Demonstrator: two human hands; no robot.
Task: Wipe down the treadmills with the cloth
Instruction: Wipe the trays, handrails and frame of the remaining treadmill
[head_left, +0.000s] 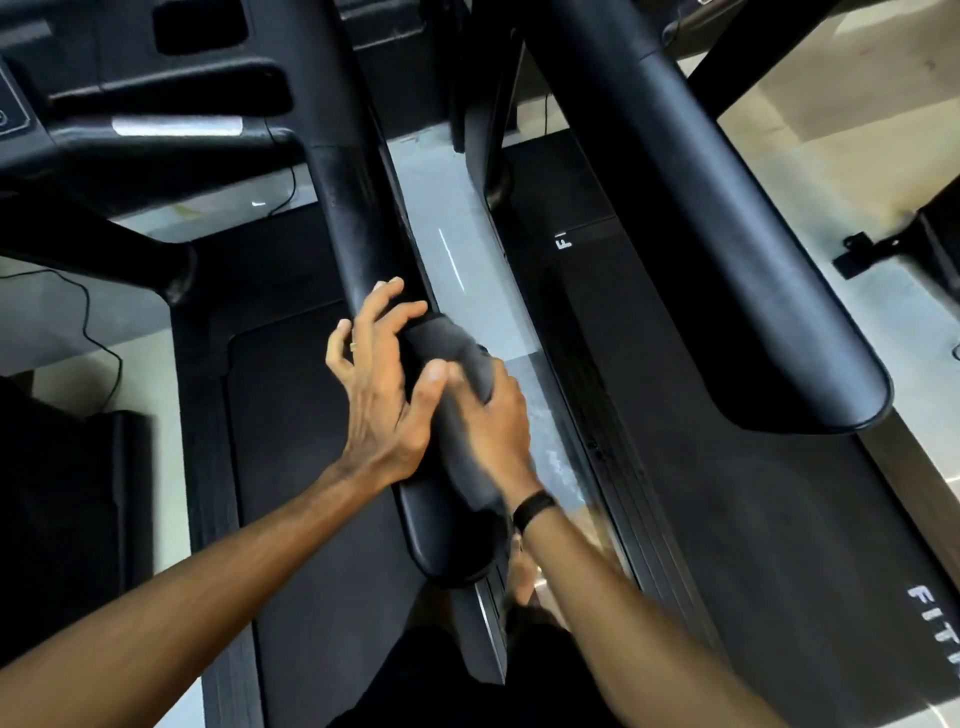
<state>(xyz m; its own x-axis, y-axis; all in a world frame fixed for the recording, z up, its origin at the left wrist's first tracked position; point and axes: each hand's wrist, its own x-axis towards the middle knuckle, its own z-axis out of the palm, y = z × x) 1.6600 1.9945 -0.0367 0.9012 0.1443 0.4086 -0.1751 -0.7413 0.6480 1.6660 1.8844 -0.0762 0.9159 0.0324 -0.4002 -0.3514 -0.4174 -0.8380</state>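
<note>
Both hands on the handrail of the left treadmill.
The right hand grips a dark grey cloth wrapped over the black handrail; the left hand rests beside it, fingers spread and lightly bent on the rail, thumb touching the cloth. A second treadmill stands alongside.

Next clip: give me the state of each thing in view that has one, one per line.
Cloth: dark, draped over the handrail, gripped by the right hand.
Right hand: curled round the cloth on the rail.
Left hand: fingers spread, resting on the handrail, holding nothing.
Handrail: dusty streaks above the hands.
Second handrail: untouched.
Treadmill belt: bare.
</note>
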